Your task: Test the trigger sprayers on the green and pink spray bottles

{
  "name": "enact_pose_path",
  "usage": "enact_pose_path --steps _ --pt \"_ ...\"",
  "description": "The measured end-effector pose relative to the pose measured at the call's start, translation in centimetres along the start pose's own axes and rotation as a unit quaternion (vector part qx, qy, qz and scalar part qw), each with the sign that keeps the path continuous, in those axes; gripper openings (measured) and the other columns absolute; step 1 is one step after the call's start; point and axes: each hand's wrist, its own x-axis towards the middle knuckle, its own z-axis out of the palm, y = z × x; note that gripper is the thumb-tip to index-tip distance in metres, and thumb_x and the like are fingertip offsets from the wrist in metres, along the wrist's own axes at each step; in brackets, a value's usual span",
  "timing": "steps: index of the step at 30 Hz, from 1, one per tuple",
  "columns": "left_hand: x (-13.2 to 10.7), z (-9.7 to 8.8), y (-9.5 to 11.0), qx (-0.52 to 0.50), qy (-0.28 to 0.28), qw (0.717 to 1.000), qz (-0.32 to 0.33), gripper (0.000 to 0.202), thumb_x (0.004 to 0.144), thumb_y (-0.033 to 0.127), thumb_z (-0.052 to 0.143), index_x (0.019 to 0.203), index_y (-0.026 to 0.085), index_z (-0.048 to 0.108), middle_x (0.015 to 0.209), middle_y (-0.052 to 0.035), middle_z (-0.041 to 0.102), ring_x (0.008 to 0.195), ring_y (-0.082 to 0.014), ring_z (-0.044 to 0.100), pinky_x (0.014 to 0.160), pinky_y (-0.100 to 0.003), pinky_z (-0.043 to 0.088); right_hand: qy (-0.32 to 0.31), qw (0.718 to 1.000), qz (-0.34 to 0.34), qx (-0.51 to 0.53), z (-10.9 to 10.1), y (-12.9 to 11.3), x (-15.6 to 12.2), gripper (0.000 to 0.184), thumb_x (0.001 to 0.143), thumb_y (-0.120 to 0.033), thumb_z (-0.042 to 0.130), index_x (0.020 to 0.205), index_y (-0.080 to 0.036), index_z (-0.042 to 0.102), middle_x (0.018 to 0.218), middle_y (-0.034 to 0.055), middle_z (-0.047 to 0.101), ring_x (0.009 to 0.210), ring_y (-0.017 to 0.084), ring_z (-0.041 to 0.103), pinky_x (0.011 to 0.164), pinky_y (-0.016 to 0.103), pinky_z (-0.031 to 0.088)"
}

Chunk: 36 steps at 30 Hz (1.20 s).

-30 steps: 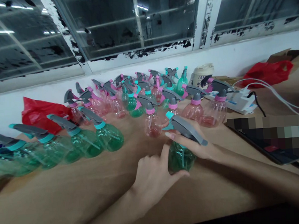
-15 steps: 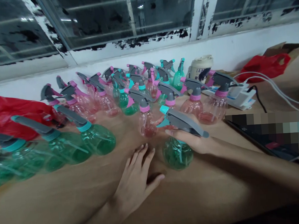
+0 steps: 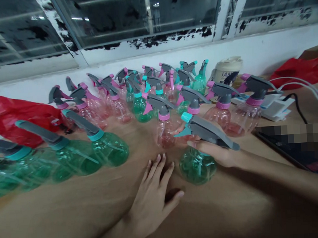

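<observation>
My right hand (image 3: 217,152) is wrapped round the neck of a green spray bottle (image 3: 197,168) with a grey and turquoise trigger head. The bottle stands upright on the brown table (image 3: 81,213), its nozzle pointing left and away from me. Flat on the table to its left lies my left hand (image 3: 153,198), fingers spread and holding nothing. Just behind the held bottle is a pink spray bottle (image 3: 164,133), which partly hides the fingertips of my right hand. A row of green spray bottles (image 3: 111,150) stands at the left.
More pink and green spray bottles (image 3: 120,108) crowd along the wall. Red plastic bags lie at the left (image 3: 21,118) and far right (image 3: 297,72). A white tub (image 3: 227,70), a power strip (image 3: 275,106) with cables and a dark tablet-like device (image 3: 282,149) are on the right.
The whole scene has shifted slightly right in the view as the camera turned. My right hand keeps its grip on the green spray bottle; my left hand still lies flat.
</observation>
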Motion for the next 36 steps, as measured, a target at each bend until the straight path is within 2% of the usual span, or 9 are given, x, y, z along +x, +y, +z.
enact_pose_path --steps 4,7,12,16,20,23,27,32,36 --pt "0.1 -0.2 0.1 -0.001 -0.009 1.000 0.000 0.061 0.091 0.051 0.050 0.139 0.015 0.039 0.150 -0.0153 0.031 0.137 -0.0308 0.030 0.106 -0.051 0.034 0.006 1.000 0.007 0.005 0.4 -0.2 -0.1 0.013 0.083 -0.037 0.059 0.089 -0.026 0.064 0.080 0.0022 0.064 0.076 0.021 0.062 0.072 0.037 0.051" --pt "0.2 -0.3 0.4 0.002 -0.014 1.000 0.003 0.059 0.091 0.046 0.052 0.138 0.013 0.040 0.149 -0.0175 0.033 0.137 -0.0319 0.030 0.106 -0.052 0.035 0.015 1.000 -0.006 0.020 0.8 -1.3 -0.3 0.010 0.084 -0.033 0.061 0.092 -0.027 0.063 0.087 0.0013 0.067 0.081 0.020 0.064 0.076 0.037 0.051" --pt "0.4 -0.6 1.0 0.000 -0.028 1.000 0.001 0.053 0.091 0.042 0.052 0.132 0.009 0.047 0.142 -0.0183 0.044 0.134 -0.0334 0.035 0.105 -0.053 0.036 -0.023 0.999 -0.017 0.042 1.5 -3.2 -0.5 0.004 0.083 -0.027 0.062 0.084 -0.024 0.060 0.077 -0.0016 0.064 0.070 0.015 0.062 0.062 0.029 0.050" --pt "0.5 -0.9 1.0 -0.003 -0.032 0.999 -0.007 0.052 0.091 0.044 0.052 0.130 0.010 0.050 0.140 -0.0171 0.047 0.132 -0.0341 0.039 0.106 -0.052 0.037 -0.015 0.999 -0.037 0.032 1.6 -3.3 -0.3 0.007 0.083 -0.027 0.061 0.080 -0.021 0.057 0.070 -0.0029 0.058 0.062 0.013 0.057 0.057 0.027 0.046" --pt "0.5 -0.9 0.7 0.007 -0.036 0.999 0.009 0.054 0.091 0.043 0.052 0.133 0.010 0.046 0.142 -0.0175 0.044 0.133 -0.0330 0.037 0.105 -0.053 0.037 -0.014 0.998 -0.060 0.026 1.7 -2.6 0.0 0.007 0.085 -0.027 0.058 0.088 -0.023 0.061 0.082 -0.0001 0.064 0.075 0.016 0.062 0.068 0.030 0.049" --pt "0.4 -0.7 0.5 0.024 -0.030 0.999 0.018 0.056 0.092 0.043 0.052 0.136 0.010 0.043 0.144 -0.0172 0.041 0.135 -0.0323 0.034 0.107 -0.054 0.034 -0.010 0.998 -0.059 0.032 1.9 -2.1 0.0 0.014 0.084 -0.027 0.060 0.098 -0.026 0.063 0.092 0.0006 0.067 0.083 0.018 0.065 0.077 0.034 0.051" --pt "0.3 -0.6 0.5 0.037 -0.032 0.999 0.018 0.055 0.092 0.044 0.052 0.134 0.010 0.046 0.143 -0.0171 0.043 0.135 -0.0319 0.035 0.107 -0.053 0.034 -0.002 0.998 -0.060 0.033 2.0 -1.9 -0.1 0.018 0.083 -0.026 0.062 0.100 -0.027 0.065 0.098 0.0007 0.069 0.084 0.018 0.066 0.079 0.035 0.053" --pt "0.3 -0.8 0.4 0.034 -0.035 0.999 0.022 0.055 0.093 0.046 0.049 0.135 0.010 0.044 0.143 -0.0169 0.042 0.134 -0.0314 0.036 0.106 -0.053 0.035 -0.038 0.997 -0.056 0.026 1.8 -2.2 -0.1 0.021 0.083 -0.023 0.062 0.104 -0.025 0.066 0.101 0.0022 0.069 0.091 0.019 0.066 0.084 0.036 0.053" --pt "0.3 -0.8 0.3 0.020 -0.032 0.999 0.023 0.056 0.095 0.048 0.046 0.136 0.011 0.043 0.144 -0.0157 0.041 0.135 -0.0306 0.034 0.106 -0.052 0.035 -0.030 0.998 -0.022 0.056 1.9 -2.5 -0.2 0.024 0.084 -0.022 0.060 0.107 -0.026 0.066 0.106 0.0026 0.070 0.082 0.018 0.067 0.075 0.035 0.056"
